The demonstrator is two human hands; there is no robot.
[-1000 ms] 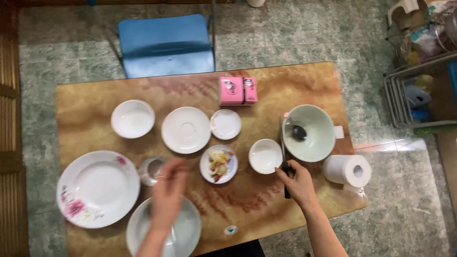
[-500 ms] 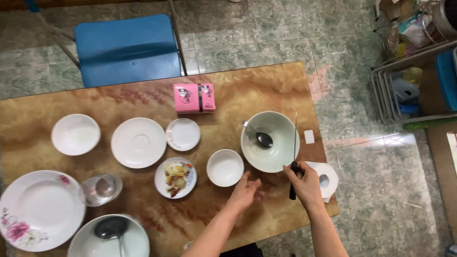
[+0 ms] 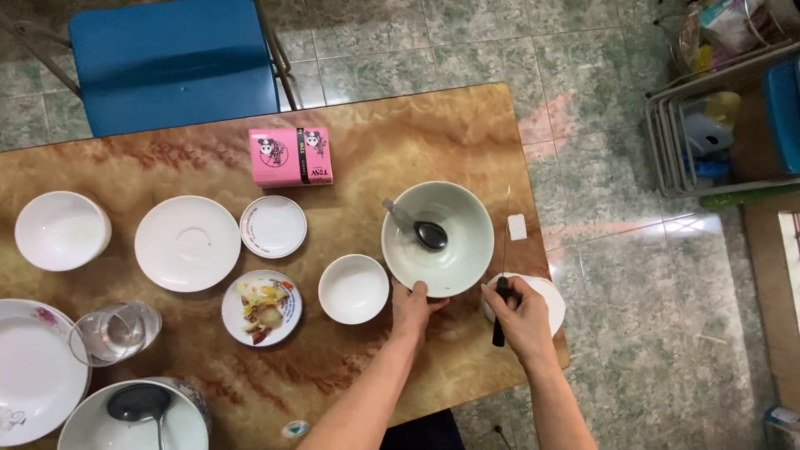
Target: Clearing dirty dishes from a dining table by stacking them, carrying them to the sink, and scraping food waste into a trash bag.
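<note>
The left hand (image 3: pixel 414 304) grips the large bowl (image 3: pixel 457 250) at its 6 o'clock rim, spoon (image 3: pixel 421 230) inside, the right hand (image 3: pixel 521 312) clenches a knife (image 3: pixel 501 283), nothing stacked yet.

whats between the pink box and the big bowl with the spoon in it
Nothing. In the head view the stretch of brown table between the pink box and the big bowl is bare.

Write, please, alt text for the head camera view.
The left hand grips the rim of a large pale bowl holding a spoon, while the right hand holds a knife beside it, on a wooden table with dishes.
</note>
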